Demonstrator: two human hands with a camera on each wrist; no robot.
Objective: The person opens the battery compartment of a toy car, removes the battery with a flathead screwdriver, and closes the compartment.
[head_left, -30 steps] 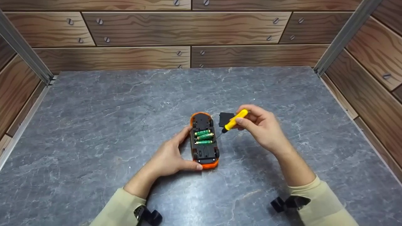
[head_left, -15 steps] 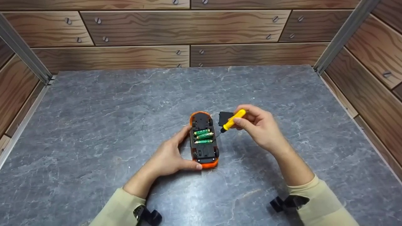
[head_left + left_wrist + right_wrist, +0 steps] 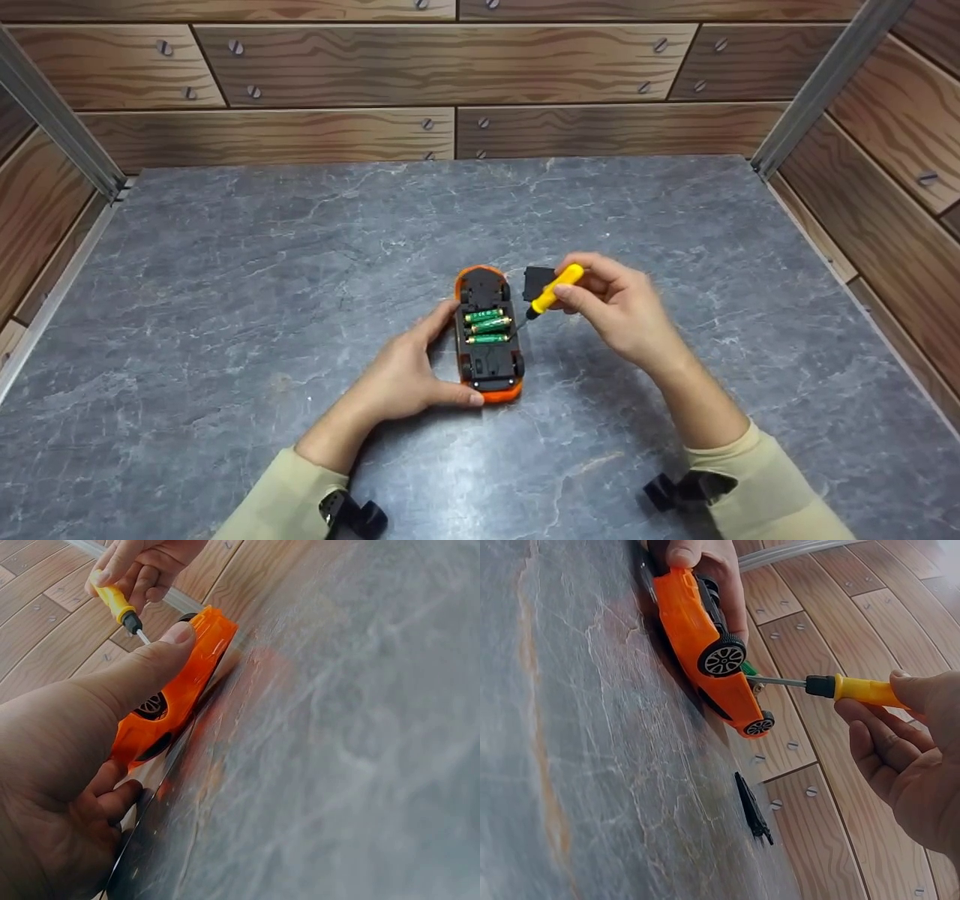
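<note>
An orange toy car (image 3: 491, 364) lies upside down on the table, its black underside facing up. In its uncovered battery bay sit three green batteries (image 3: 487, 325), the middle one tilted. My left hand (image 3: 401, 379) grips the car along its left side, thumb at the near end, as the left wrist view also shows. Between thumb and fingers my right hand (image 3: 619, 311) pinches the yellow handle of a screwdriver (image 3: 556, 289). The screwdriver's metal shaft (image 3: 780, 681) slants down to the bay's right edge, by the batteries.
Just right of the car's far end lies a black battery cover (image 3: 538, 283), partly hidden by the right hand. The grey marbled table (image 3: 300, 240) is bordered by wood-patterned walls (image 3: 450, 67) at the back and sides, with metal posts (image 3: 817, 82) at the corners.
The screwdriver and right hand have shifted slightly left and down, its tip staying by the bay's right edge. The left hand, car and cover stay put.
</note>
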